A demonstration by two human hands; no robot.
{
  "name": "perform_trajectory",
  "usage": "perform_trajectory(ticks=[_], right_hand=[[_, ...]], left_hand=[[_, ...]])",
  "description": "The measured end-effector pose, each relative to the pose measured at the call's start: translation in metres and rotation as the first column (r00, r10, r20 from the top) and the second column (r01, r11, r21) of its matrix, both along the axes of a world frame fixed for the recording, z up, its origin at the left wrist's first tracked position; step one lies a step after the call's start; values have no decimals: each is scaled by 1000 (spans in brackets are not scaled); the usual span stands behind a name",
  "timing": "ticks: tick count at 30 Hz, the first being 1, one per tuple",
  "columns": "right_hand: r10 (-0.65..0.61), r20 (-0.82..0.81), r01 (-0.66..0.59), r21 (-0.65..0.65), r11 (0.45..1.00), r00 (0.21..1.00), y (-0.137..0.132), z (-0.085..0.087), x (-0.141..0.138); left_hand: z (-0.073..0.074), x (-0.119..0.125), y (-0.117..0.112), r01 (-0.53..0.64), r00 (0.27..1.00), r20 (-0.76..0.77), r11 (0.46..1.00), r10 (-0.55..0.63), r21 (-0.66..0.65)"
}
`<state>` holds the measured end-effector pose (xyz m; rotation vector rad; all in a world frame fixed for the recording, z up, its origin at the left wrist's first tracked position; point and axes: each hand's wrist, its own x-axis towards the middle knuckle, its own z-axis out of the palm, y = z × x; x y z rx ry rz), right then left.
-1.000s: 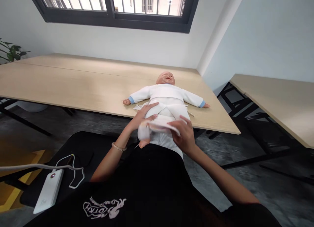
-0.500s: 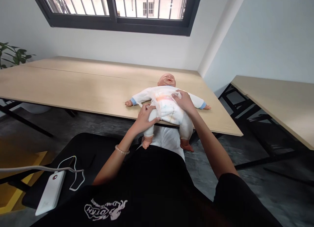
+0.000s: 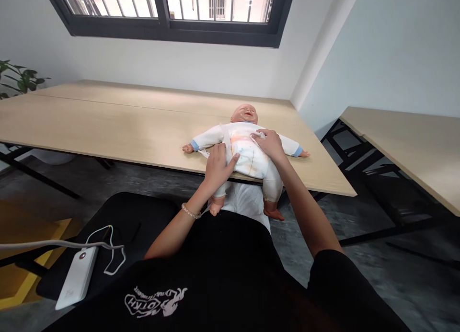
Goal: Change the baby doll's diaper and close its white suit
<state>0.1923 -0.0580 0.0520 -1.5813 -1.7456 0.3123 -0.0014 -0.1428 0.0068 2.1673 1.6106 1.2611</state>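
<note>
A baby doll (image 3: 244, 114) in a white top with blue cuffs lies on its back at the front edge of the table, its legs hanging over. Round its hips is a white diaper (image 3: 250, 160) with a coloured print on the front. My left hand (image 3: 218, 165) lies over the diaper's left side and the doll's thigh, fingers stretched and thumb spread on the front panel. At the diaper's upper right, the fingers of my right hand (image 3: 269, 143) pinch its white side edge near the waist.
The long wooden table (image 3: 118, 126) runs left below a window. A second table (image 3: 402, 135) stands at the right. A black chair (image 3: 143, 217) at the lower left carries a white power bank (image 3: 76, 278) with a cable.
My left hand has moved up and flattened onto the diaper's side, its fingers now straighter. My right hand stays at the upper right edge. The view has shifted slightly.
</note>
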Motion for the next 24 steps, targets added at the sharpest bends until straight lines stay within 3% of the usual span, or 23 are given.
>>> perform_trajectory(ticks=[7, 10, 12, 15, 19, 22, 24], right_hand=[[-33, 47, 28, 115, 993, 998, -4, 2, -6], [-24, 71, 18, 87, 996, 997, -4, 3, -6], [-10, 73, 6, 54, 999, 997, -1, 3, -3], [15, 75, -18, 35, 999, 997, 8, 1, 1], [-50, 3, 50, -16, 999, 999, 23, -3, 3], [-136, -118, 132, -39, 990, 984, 30, -9, 8], [-162, -204, 170, 22, 985, 966, 32, -15, 16]], left_hand=[[12, 4, 0, -35, 998, -45, 998, 33, -49], [21, 16, -11, -72, 989, -127, 997, 74, 18], [29, 26, -17, -38, 973, -226, 997, 51, 62], [41, 38, -15, 97, 924, -374, 994, -75, 42], [54, 41, 10, 317, 798, -517, 945, -310, -78], [63, 37, 30, 379, 735, -534, 906, -417, -186], [67, 36, 41, 408, 710, -509, 873, -487, -266]])
